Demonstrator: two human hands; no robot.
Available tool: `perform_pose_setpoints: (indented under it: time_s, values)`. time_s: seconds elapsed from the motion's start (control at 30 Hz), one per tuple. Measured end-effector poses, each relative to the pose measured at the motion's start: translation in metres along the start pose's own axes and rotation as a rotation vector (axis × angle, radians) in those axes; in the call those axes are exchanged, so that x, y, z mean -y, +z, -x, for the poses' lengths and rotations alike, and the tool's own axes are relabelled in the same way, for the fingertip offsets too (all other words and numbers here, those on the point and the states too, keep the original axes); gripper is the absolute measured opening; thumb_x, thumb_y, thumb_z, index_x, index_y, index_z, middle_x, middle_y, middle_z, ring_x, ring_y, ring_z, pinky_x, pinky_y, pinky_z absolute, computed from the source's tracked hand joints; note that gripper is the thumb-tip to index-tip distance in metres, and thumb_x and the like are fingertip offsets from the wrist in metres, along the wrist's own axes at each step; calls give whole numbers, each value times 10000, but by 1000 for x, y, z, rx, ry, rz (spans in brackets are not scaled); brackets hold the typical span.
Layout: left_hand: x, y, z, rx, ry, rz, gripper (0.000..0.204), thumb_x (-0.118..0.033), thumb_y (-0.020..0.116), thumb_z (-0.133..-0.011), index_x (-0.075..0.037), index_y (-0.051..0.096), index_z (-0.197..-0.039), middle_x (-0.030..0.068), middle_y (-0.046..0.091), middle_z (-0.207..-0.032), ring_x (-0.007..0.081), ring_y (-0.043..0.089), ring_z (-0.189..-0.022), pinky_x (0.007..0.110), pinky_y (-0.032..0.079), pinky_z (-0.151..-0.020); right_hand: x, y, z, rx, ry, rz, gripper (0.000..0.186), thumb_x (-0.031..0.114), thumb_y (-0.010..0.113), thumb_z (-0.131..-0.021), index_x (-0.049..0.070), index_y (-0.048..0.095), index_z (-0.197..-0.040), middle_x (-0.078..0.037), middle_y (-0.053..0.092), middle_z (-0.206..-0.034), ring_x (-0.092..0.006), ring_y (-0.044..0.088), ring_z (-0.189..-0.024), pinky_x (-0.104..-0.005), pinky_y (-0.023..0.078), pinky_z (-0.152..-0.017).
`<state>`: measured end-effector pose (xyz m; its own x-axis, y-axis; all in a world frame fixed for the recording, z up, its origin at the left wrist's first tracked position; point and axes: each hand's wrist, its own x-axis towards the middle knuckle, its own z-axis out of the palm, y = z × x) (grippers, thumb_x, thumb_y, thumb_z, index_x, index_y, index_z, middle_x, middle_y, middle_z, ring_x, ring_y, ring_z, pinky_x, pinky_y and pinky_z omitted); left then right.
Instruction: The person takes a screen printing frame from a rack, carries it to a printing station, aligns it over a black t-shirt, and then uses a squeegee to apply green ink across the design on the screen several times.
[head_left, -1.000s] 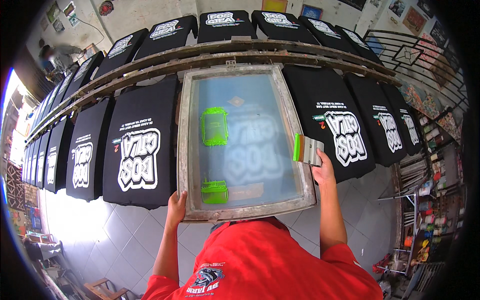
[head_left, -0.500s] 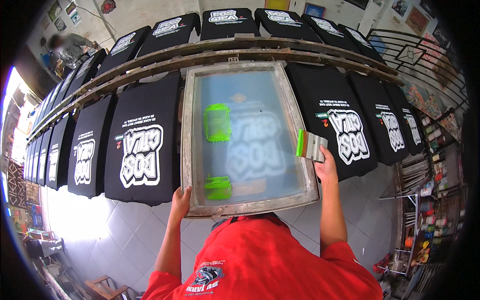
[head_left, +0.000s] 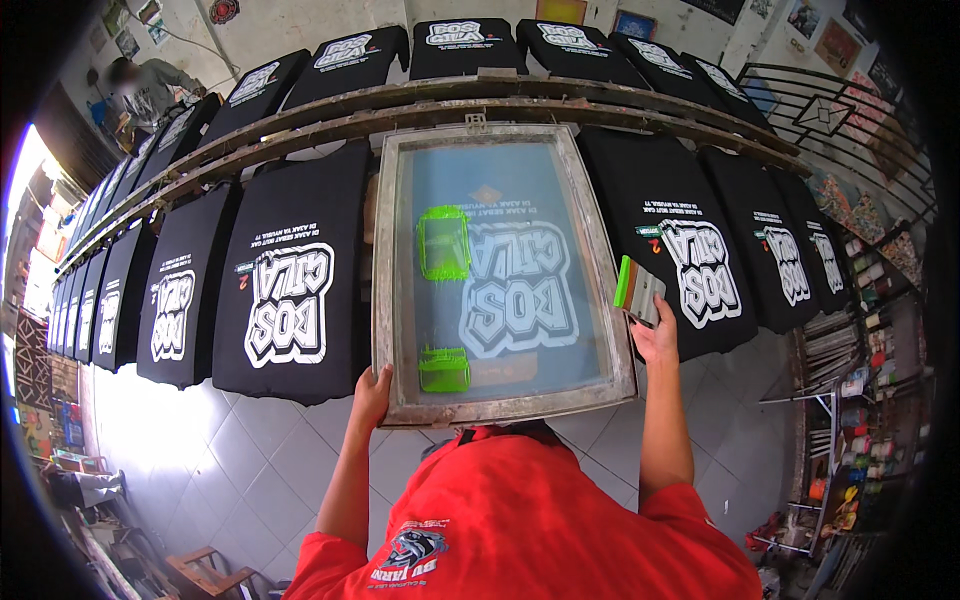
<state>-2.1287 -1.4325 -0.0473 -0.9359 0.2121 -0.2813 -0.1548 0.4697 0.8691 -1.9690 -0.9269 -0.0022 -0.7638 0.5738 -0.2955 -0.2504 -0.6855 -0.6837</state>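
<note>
Screen frame (head_left: 510, 403): there it lay, front and centre, between two printed black shirts (head_left: 290, 220), white lettering showing clean through its bluish mesh (head_left: 470, 170)!
Left hand (head_left: 373, 395): fingers clamped on the frame's lower left corner!
Right hand (head_left: 655, 335): fingers clamped on the squeegee (head_left: 646, 290), green edge leftward, beside the right rail; touching it or not, I couldn't tell.
Green ink (head_left: 444, 243): two bright patches, mesh's left side!
Co-worker (head_left: 150, 92): upper left, beyond the far shirts.

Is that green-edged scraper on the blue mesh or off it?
Off the mesh: the scraper is in the right hand, beside the right rail of the frame.
</note>
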Motion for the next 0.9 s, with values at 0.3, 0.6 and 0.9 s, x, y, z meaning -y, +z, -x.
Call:
perform_pose_setpoints:
  time_s: [0.3,0.6,0.9]
  values:
    - [-13,-18,25,-15,-155,41,441,-386,486,-959,47,550,-1017,137,610,-874,177,553,-840,310,442,-791,12,2,22,-40,-59,-56,469,337,588,-874,116,495,-1277,-114,548,-1255,-266,485,-1183,-465,300,-1035]
    - [-7,14,44,-242,-104,22,406,-308,531,-941,78,625,-1027,170,673,-865,197,600,-798,346,462,-770,8,-20,18,129,36,-71,622,385,517,-892,91,354,-1416,-167,440,-1393,-271,402,-1295,-398,302,-1026]
    - [-20,13,40,-280,-138,-18,416,-347,577,-900,58,640,-973,163,661,-771,204,610,-721,367,470,-699,27,8,14,142,46,-62,579,353,464,-933,122,310,-1441,-160,376,-1443,-254,380,-1320,-404,338,-1027]
